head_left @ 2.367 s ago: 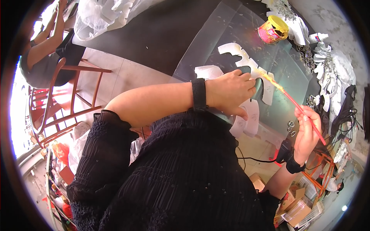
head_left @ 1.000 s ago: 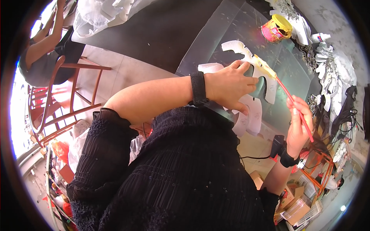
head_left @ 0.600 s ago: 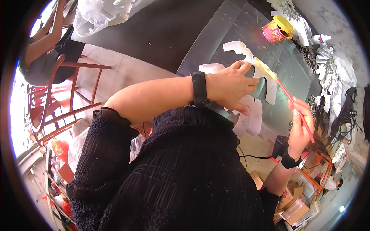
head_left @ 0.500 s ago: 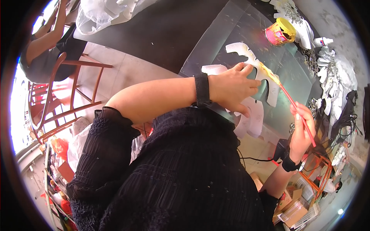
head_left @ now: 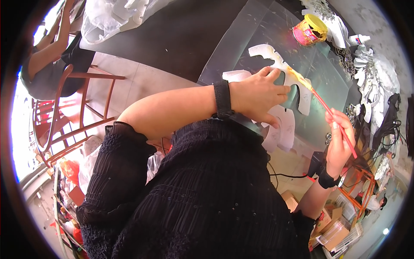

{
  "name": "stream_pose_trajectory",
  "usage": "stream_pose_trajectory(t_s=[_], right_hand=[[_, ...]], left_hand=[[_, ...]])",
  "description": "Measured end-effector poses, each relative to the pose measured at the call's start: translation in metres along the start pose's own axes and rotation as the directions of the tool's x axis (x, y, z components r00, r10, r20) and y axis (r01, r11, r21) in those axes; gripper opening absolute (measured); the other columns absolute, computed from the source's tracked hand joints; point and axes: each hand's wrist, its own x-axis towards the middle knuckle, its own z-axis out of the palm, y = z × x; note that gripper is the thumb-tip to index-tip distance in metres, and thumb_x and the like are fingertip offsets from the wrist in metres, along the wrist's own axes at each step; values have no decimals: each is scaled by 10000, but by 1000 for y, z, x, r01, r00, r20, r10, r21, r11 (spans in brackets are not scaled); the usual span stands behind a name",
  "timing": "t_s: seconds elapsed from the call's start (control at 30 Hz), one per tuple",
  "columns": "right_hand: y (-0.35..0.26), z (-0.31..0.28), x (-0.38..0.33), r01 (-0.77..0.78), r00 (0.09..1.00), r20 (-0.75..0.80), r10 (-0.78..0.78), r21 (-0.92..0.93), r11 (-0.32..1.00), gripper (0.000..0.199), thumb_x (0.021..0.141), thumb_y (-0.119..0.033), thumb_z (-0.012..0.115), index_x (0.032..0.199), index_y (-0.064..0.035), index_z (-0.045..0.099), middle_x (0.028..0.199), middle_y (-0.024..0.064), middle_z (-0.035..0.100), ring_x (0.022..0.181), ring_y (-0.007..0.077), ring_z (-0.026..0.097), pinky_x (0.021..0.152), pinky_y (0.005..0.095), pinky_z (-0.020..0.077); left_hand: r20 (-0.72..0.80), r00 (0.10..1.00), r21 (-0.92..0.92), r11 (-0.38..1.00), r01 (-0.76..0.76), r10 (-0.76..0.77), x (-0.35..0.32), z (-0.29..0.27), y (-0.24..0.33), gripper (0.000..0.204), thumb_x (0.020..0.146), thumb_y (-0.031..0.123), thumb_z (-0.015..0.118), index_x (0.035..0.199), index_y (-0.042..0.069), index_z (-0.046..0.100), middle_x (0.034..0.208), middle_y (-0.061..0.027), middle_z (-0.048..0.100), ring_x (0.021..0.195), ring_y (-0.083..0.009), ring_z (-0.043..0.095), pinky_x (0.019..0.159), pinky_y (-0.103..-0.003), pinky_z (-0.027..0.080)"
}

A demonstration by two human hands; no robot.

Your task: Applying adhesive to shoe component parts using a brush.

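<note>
My left hand [head_left: 261, 96] lies spread over white curved cut-out pieces, its fingertips touching them. The piece beyond my fingers is a white sheet [head_left: 305, 102] with scalloped edges and a yellowish, glue-like smear across its middle. Closer to my body, under my thumb, lies another curved white piece [head_left: 286, 129]. My right hand [head_left: 340, 140] grips a thin red-handled brush [head_left: 322, 102], its yellow-coated tip resting on the smeared piece. Part of a pale piece [head_left: 236, 76] shows beside my left wrist, the rest being hidden.
A clear sheet [head_left: 228, 41] covers part of the dark table [head_left: 181, 47]. An open pink-and-yellow tub [head_left: 307, 34] stands at the far right, near a white bottle [head_left: 359, 39]. White strips and chains line the right edge. A plastic bag [head_left: 108, 21], wooden chair [head_left: 88, 75] and another person [head_left: 51, 56] are leftward.
The whole view has shifted slightly. My right hand has swung the brush handle a little to the right, the tip staying on the white piece. My left hand stays spread over the pieces.
</note>
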Motion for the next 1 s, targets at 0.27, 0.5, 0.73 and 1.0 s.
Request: stream_pose_trajectory(t_s=[0.27, 0.5, 0.73, 1.0], right_hand=[[-1, -7, -2, 2, 1000, 22, -2, -5, 1000, 152, 848, 81, 445, 944, 57, 560, 1033, 169, 561, 905, 219, 596, 820, 318, 482], [-3, -8, -1, 13, 999, 38, -12, -18, 1000, 156, 844, 83, 443, 943, 59, 560, 1026, 170, 563, 897, 216, 596, 808, 307, 480], [-1, 0, 4, -9, 999, -35, 9, 14, 1000, 154, 834, 94, 445, 934, 63, 557, 1029, 176, 562, 891, 217, 599, 807, 317, 486], [-1, -1, 2, 18, 1000, -14, -18, 8, 1000, 145, 843, 84, 442, 928, 59, 556, 1024, 176, 560, 890, 222, 602, 810, 325, 490]], left_hand=[[15, 1000, -5, 1000, 11, -11, 0, -1, 1, 650, 753, 514, 581, 1155, 7, 520, 1301, -84, 435, 1202, -387, 298, 1035, -471, 233], [-5, 1000, 1, 1000, 1, -1, -1, 0, 0, 649, 752, 522, 577, 1143, 7, 527, 1299, -84, 436, 1198, -383, 300, 1033, -470, 235], [-7, 1000, 11, 1000, -2, 2, 0, 0, 0, 656, 750, 527, 579, 1147, 8, 523, 1301, -83, 431, 1191, -386, 308, 1033, -467, 236], [-9, 1000, 0, 1000, 0, 0, -1, 0, 0, 654, 749, 521, 584, 1152, 9, 520, 1297, -83, 433, 1211, -395, 292, 1037, -474, 230]])
